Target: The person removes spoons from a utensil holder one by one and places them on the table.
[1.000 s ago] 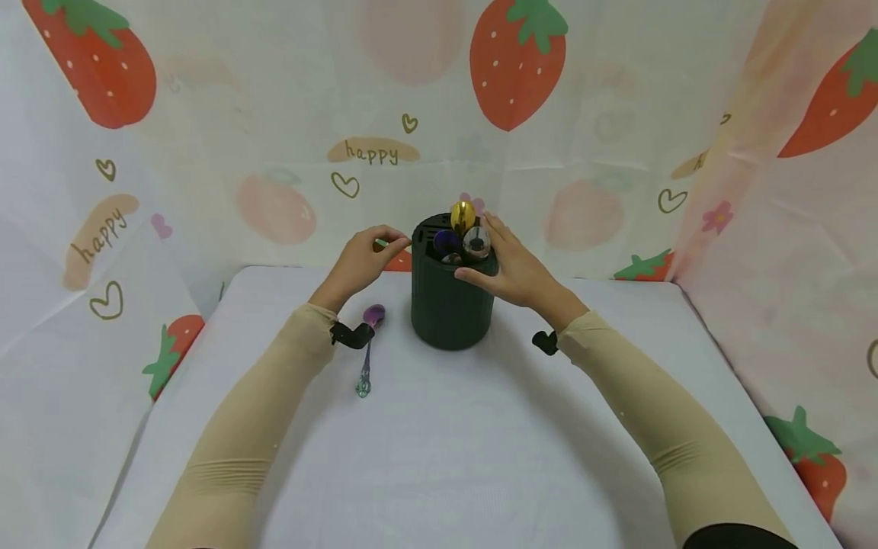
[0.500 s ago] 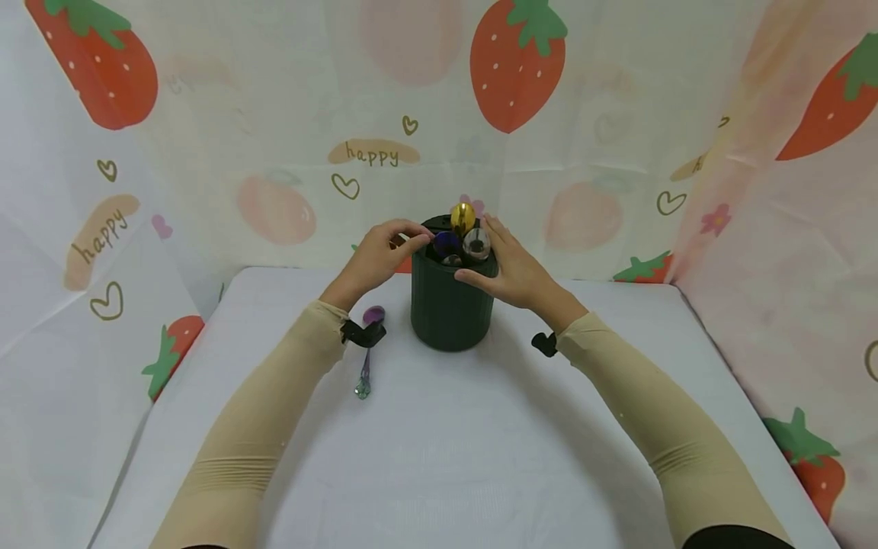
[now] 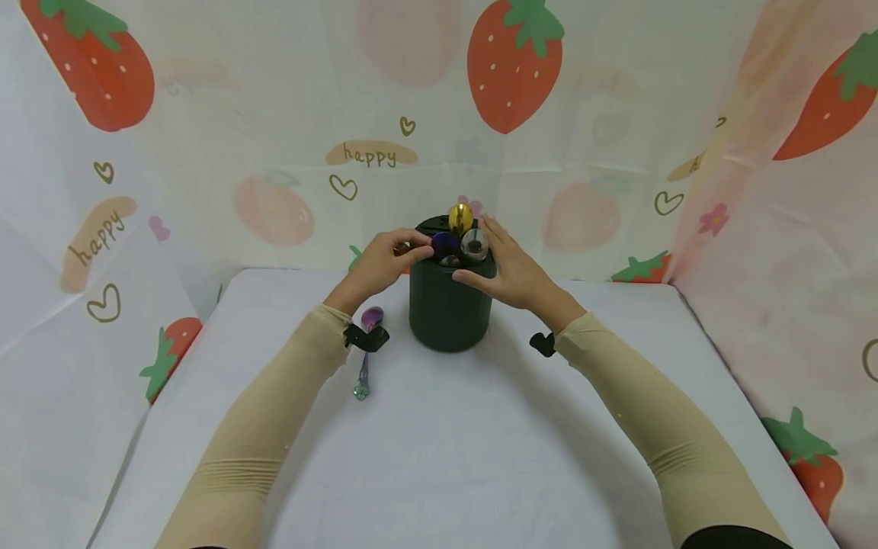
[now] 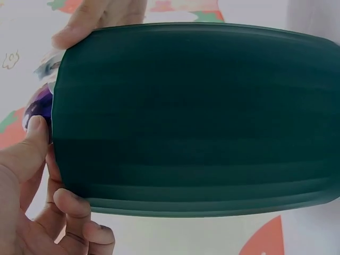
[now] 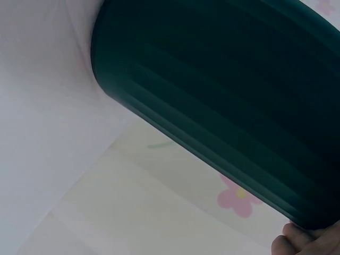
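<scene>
Clearly, the backdrop [image 3: 425, 95] behind the green container [image 3: 450, 313] reads "happy" [image 3: 371, 155].

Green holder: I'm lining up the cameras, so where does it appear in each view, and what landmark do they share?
Head: the green holder stands upright at centre.
Left wrist: the green holder appears sideways, its top at left, filling the middle and right.
Right wrist: the green holder slants across the upper right, its base at left.
Shared landmark: the right hand, right of centre, top left and bottom right in turn.
</scene>
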`<act>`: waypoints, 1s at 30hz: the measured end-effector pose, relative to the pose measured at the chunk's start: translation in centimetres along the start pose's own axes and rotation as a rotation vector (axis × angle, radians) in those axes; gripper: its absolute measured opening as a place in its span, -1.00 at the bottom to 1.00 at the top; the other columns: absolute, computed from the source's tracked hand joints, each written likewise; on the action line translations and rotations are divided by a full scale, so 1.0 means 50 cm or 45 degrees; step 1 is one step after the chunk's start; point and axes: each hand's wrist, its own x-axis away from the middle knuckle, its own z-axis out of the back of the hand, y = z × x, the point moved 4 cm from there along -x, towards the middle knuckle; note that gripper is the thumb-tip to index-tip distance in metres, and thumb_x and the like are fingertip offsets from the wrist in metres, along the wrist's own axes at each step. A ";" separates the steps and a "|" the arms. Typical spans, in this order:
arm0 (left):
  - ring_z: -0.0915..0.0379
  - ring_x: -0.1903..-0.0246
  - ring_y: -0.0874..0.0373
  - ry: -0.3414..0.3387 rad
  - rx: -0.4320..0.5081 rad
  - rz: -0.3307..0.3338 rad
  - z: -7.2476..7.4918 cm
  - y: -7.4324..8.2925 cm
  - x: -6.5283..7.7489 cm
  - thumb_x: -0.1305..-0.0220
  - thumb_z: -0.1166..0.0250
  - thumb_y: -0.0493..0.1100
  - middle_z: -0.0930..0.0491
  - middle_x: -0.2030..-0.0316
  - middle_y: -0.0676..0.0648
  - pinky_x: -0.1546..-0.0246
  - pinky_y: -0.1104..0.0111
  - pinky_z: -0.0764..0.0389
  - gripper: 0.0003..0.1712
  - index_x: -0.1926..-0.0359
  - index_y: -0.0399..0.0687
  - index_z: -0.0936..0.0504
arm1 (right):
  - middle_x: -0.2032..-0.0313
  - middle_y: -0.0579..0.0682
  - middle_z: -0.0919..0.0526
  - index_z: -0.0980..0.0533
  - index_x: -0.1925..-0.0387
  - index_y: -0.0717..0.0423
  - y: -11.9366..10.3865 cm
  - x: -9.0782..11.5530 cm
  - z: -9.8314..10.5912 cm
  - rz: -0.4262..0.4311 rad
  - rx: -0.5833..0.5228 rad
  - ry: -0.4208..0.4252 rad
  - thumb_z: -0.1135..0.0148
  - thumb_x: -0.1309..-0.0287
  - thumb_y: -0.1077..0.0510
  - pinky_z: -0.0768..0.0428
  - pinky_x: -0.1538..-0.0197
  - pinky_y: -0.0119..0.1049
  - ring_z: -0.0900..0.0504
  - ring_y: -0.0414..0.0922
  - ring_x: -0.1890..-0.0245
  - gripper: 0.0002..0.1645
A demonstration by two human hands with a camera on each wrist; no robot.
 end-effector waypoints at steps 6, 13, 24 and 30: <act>-0.65 -0.03 -0.05 -0.009 0.035 0.011 0.001 0.000 -0.003 -0.56 -0.35 -0.04 -0.71 -0.12 -0.11 -0.13 0.13 -0.60 -0.69 -0.15 -0.09 -0.76 | -0.74 -0.08 0.28 0.27 -0.76 -0.08 0.000 0.000 0.002 0.007 -0.003 0.002 0.00 -0.21 -0.79 -0.06 -0.62 0.26 0.24 -0.02 -0.73 0.45; -0.61 -0.14 -0.06 0.006 0.055 0.062 0.004 -0.005 -0.007 -0.54 -0.38 0.01 -0.70 -0.18 -0.10 -0.27 -0.01 -0.56 -0.67 -0.15 -0.06 -0.78 | -0.74 -0.11 0.29 0.29 -0.76 -0.13 0.001 0.000 0.001 0.009 -0.009 0.002 0.00 -0.21 -0.79 -0.07 -0.62 0.26 0.24 -0.03 -0.73 0.44; -0.60 0.04 0.02 0.038 0.073 0.074 0.009 0.003 -0.011 -0.54 -0.37 0.01 -0.73 -0.11 -0.10 -0.06 0.14 -0.56 -0.69 -0.09 -0.06 -0.81 | -0.74 -0.06 0.25 0.28 -0.76 -0.12 0.001 0.000 0.001 0.028 -0.012 0.015 0.00 -0.21 -0.79 -0.07 -0.62 0.27 0.23 -0.02 -0.73 0.44; -0.56 0.04 -0.03 0.026 0.092 0.088 0.013 0.007 -0.010 -0.56 -0.34 0.03 -0.71 -0.12 -0.11 0.01 0.18 -0.53 -0.67 -0.11 -0.07 -0.80 | -0.74 -0.09 0.28 0.28 -0.76 -0.13 0.003 -0.001 -0.001 0.021 -0.008 0.009 0.01 -0.21 -0.79 -0.06 -0.62 0.27 0.24 -0.03 -0.73 0.44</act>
